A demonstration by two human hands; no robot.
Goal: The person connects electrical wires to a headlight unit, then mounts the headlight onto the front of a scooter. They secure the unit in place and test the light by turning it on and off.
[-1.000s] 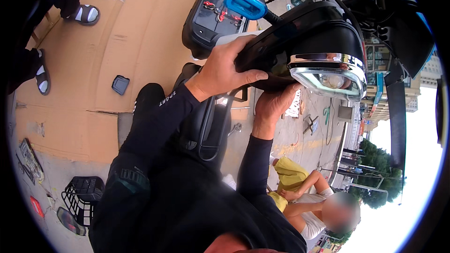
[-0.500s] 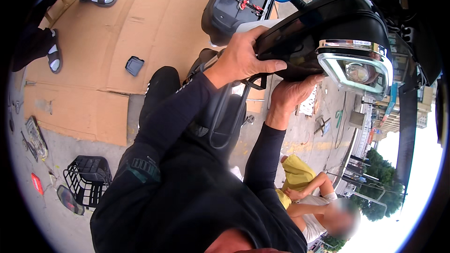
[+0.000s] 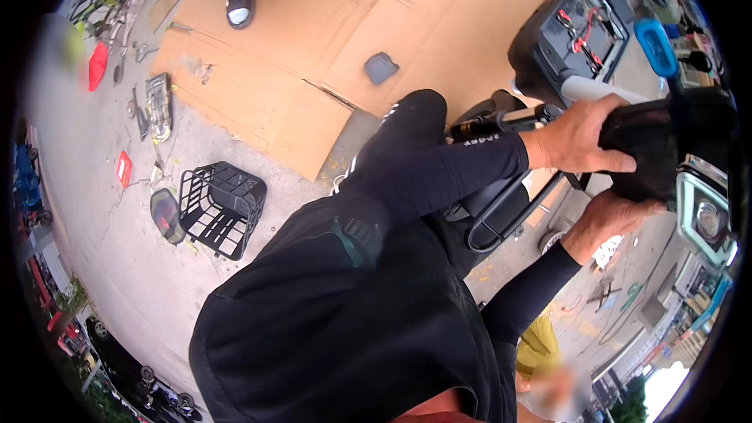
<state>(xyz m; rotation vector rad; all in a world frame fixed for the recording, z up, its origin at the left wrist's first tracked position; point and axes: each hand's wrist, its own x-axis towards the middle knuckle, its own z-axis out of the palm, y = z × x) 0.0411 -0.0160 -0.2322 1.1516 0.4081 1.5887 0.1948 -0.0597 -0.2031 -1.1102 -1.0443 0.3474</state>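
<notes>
A glossy black headlight housing (image 3: 646,137) with a pale-rimmed, square-cornered headlight (image 3: 705,219) is at the right of the view. My left hand (image 3: 578,137) grips its near upper edge, thumb lying along the dark surface. My right hand (image 3: 611,223) is closed on its lower edge, thumb pressed beside the headlight. The fingers of both hands are partly hidden behind the housing. A bright blue-framed mirror (image 3: 656,47) stands above it. Under my forearms runs a black tubular bar (image 3: 501,227), next to my knee.
Flat cardboard (image 3: 298,39) covers the ground, with a small dark plastic cover (image 3: 381,68) on it. A black basket (image 3: 225,207) and a red box (image 3: 124,169) lie left. A black bin-like box (image 3: 548,39) holds red and black leads. Another person's sandalled foot (image 3: 240,8) is at the top.
My view has swung left, so the housing and both hands now appear further right and the basket nearer the middle. Both hands keep their grip on the housing.
</notes>
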